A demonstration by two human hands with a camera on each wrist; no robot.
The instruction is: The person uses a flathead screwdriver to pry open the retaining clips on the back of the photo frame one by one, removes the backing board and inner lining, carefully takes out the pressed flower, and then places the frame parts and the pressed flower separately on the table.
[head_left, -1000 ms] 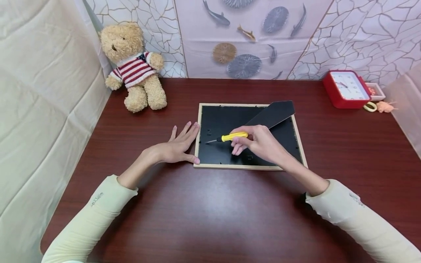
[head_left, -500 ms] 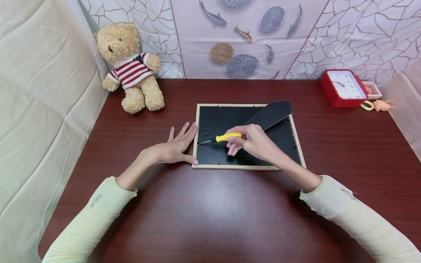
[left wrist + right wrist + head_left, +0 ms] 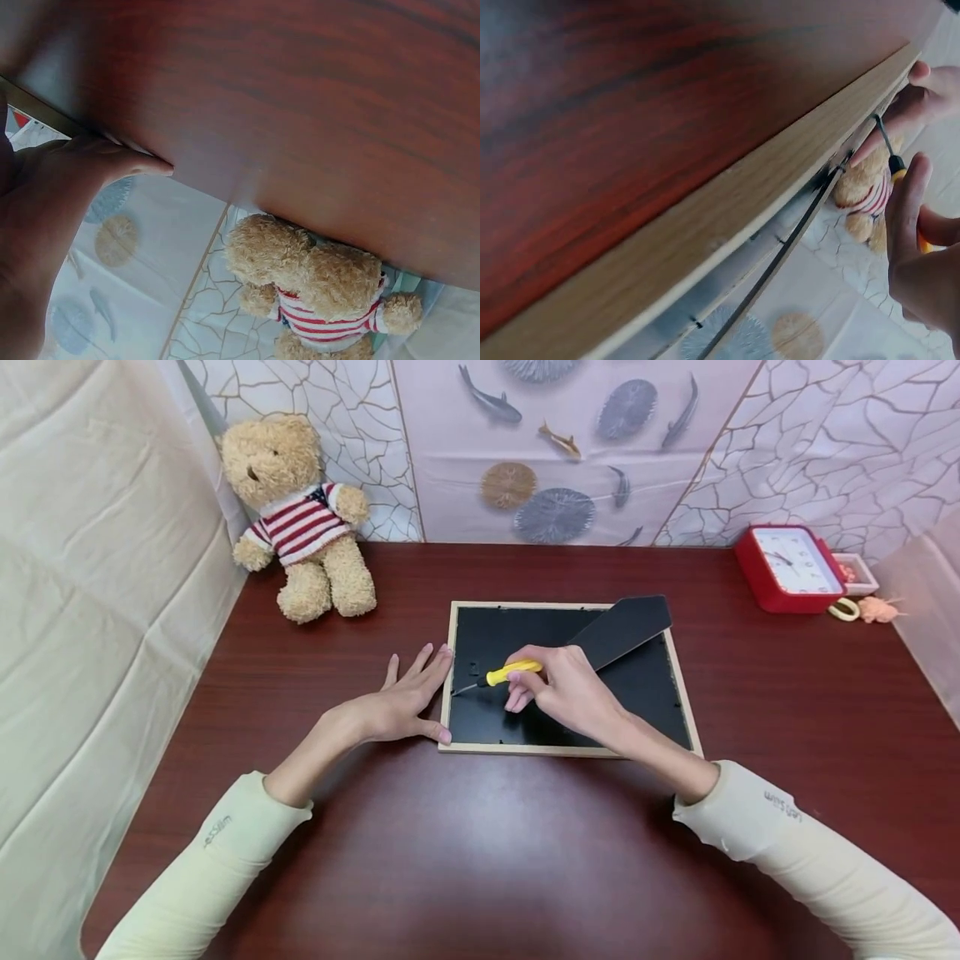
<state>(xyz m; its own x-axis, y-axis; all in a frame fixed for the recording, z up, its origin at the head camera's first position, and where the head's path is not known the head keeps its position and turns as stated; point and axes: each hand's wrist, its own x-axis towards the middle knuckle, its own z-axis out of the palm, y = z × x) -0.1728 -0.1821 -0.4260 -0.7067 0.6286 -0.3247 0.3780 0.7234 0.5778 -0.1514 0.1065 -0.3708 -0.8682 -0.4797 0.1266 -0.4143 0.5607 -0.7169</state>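
A picture frame (image 3: pixel 570 749) with a light wood border lies face down on the table, its black backing board (image 3: pixel 495 631) upward. The black stand leg (image 3: pixel 630 625) sticks out past the upper right corner. My right hand (image 3: pixel 573 689) pinches a yellow-handled screwdriver (image 3: pixel 501 674) over the backing. In the head view its tip is at a small dark tab on the left border, and the right wrist view shows the metal shaft (image 3: pixel 883 135) there too. My left hand (image 3: pixel 397 700) lies spread at the frame's left side, fingertips and thumb on the border.
A teddy bear (image 3: pixel 303 527) in a striped sweater leans at the back left. At the back right stand a red clock (image 3: pixel 791 568), a small pale box (image 3: pixel 858 574), a yellow ring (image 3: pixel 844 610) and an orange toy (image 3: pixel 877 610). Cloth hangs behind the dark table (image 3: pixel 480 860).
My right hand has moved left with the screwdriver, bringing its tip from the backing board to the tab at the left border. My left hand has stayed at the frame's left edge.
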